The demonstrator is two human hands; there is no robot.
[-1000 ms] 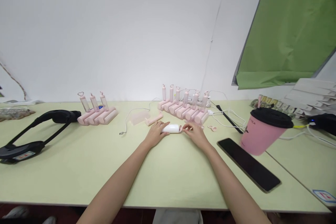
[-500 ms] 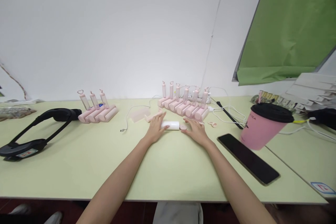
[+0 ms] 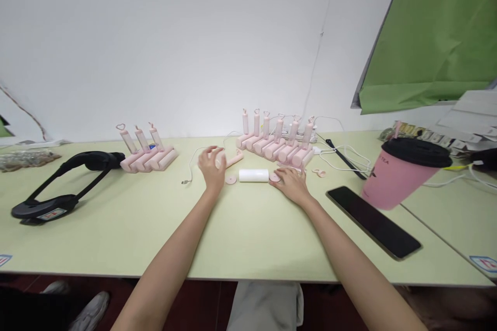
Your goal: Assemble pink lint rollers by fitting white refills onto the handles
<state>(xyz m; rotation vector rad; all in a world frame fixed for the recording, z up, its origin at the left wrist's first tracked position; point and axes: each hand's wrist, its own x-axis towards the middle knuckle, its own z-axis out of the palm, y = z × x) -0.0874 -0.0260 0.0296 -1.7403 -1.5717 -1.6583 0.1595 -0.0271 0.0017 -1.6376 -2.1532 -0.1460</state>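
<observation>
A white paper roll (image 3: 253, 175) lies on its side on the pale green table (image 3: 116, 227), with a small pink end cap (image 3: 230, 180) to its left and another pink cap (image 3: 274, 178) at its right end. My left hand (image 3: 210, 166) is lifted left of the roll, fingers curled and apart, close to a translucent cover (image 3: 220, 158) and a pink roller handle (image 3: 234, 158); it holds nothing that I can make out. My right hand (image 3: 292, 184) rests flat on the table with fingers stretched out, fingertips by the right cap.
Two rows of pink lint rollers stand at the back: three on the left (image 3: 149, 155), several at centre (image 3: 276, 145). A black headset (image 3: 62, 186) lies far left. A black phone (image 3: 373, 222), a pink lidded cup (image 3: 404, 171) and white cables (image 3: 345, 158) are on the right.
My left hand has let go of the white roll and risen up and to the left. A pink cap now lies bare left of the roll. The right hand stayed by the right cap.
</observation>
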